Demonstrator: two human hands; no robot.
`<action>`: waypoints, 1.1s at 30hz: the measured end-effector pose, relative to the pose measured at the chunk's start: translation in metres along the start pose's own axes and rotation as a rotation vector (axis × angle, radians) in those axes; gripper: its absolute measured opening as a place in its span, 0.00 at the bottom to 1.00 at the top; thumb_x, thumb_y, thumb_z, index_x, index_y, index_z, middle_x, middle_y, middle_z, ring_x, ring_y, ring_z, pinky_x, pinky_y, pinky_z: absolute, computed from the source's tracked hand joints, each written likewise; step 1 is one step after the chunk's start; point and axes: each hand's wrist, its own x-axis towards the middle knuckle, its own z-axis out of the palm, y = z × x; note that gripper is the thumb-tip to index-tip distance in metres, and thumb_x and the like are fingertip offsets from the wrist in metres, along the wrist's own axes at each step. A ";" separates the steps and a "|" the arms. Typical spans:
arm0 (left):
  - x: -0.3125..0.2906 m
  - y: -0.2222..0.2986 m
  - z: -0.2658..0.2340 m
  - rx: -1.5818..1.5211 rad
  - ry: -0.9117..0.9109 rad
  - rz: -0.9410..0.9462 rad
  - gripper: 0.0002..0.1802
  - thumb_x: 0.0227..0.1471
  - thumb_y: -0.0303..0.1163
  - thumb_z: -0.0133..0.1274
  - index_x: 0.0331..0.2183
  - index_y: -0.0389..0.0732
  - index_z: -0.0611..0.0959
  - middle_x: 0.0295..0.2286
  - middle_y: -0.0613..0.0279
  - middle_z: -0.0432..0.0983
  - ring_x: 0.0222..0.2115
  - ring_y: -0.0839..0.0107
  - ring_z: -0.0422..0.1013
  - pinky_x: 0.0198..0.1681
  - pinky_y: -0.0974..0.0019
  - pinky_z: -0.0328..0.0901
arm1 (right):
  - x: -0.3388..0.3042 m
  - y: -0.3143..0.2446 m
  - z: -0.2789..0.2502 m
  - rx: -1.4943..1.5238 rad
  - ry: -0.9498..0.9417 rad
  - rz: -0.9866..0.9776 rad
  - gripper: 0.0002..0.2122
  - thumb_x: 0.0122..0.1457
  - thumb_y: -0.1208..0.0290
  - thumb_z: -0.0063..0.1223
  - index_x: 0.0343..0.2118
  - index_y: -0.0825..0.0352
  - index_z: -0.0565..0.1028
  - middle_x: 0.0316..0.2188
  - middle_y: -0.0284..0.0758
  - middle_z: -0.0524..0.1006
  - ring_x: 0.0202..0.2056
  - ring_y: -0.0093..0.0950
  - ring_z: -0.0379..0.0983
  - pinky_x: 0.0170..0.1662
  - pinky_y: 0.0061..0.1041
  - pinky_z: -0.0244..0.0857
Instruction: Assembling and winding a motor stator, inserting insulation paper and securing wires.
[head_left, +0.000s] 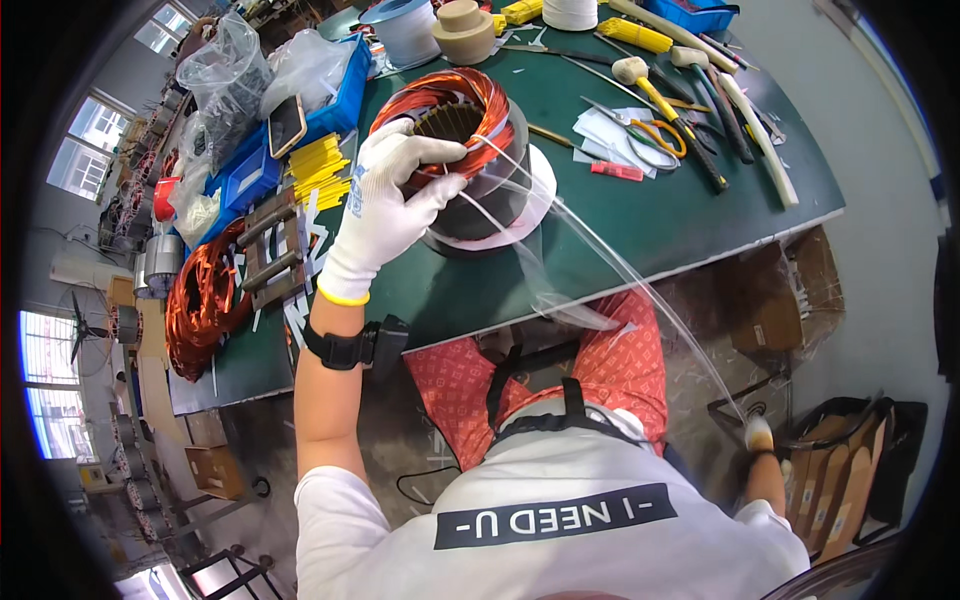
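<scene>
A motor stator (510, 215) with a dark round body stands at the table's front edge, a ring of orange copper winding (490, 100) on top. My left hand (395, 190), in a white glove, closes on the near left side of the winding, index finger over the coil and thumb lower down. From the winding, long white lacing cord (640, 278) runs taut down to the right. At its far end my right hand (759, 437), gloved and small in view, is closed on the cord, low beside my body. A clear film strip (535, 265) hangs from the stator's front.
On the green table (690, 235) lie scissors (650, 148), a red marker (616, 171), mallets (632, 72) and paper pieces. Left are yellow strips (318, 172), a phone (287, 126), blue bins (250, 180) and a copper coil bundle (205, 310). Cardboard (850, 490) stands in a black crate lower right.
</scene>
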 end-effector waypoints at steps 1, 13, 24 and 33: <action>0.003 -0.002 0.001 -0.032 -0.016 -0.010 0.13 0.46 0.31 0.66 0.38 0.43 0.87 0.35 0.64 0.83 0.42 0.58 0.73 0.56 0.58 0.61 | -0.002 0.025 0.030 0.083 0.030 0.070 0.24 0.70 0.59 0.33 0.69 0.51 0.60 0.68 0.36 0.61 0.64 0.33 0.65 0.65 0.30 0.59; -0.006 0.006 -0.004 -0.059 -0.083 -0.130 0.15 0.49 0.31 0.67 0.41 0.42 0.86 0.41 0.63 0.81 0.53 0.60 0.69 0.61 0.58 0.58 | -0.190 -0.319 -0.352 1.427 0.689 -1.236 0.13 0.65 0.62 0.52 0.41 0.70 0.76 0.26 0.33 0.77 0.24 0.25 0.70 0.28 0.27 0.64; -0.002 -0.006 0.000 0.003 -0.091 -0.035 0.16 0.48 0.35 0.68 0.40 0.42 0.86 0.39 0.63 0.82 0.54 0.53 0.69 0.60 0.55 0.60 | -0.044 -0.014 -0.030 1.043 0.394 0.025 0.14 0.60 0.62 0.54 0.38 0.69 0.81 0.38 0.46 0.80 0.43 0.45 0.76 0.46 0.43 0.68; 0.003 0.003 -0.011 -0.079 -0.215 -0.131 0.38 0.50 0.48 0.64 0.58 0.42 0.74 0.41 0.56 0.81 0.55 0.56 0.67 0.63 0.54 0.55 | -0.134 -0.263 -0.315 0.862 1.222 -1.118 0.11 0.61 0.67 0.54 0.44 0.66 0.79 0.35 0.45 0.81 0.37 0.43 0.78 0.44 0.35 0.70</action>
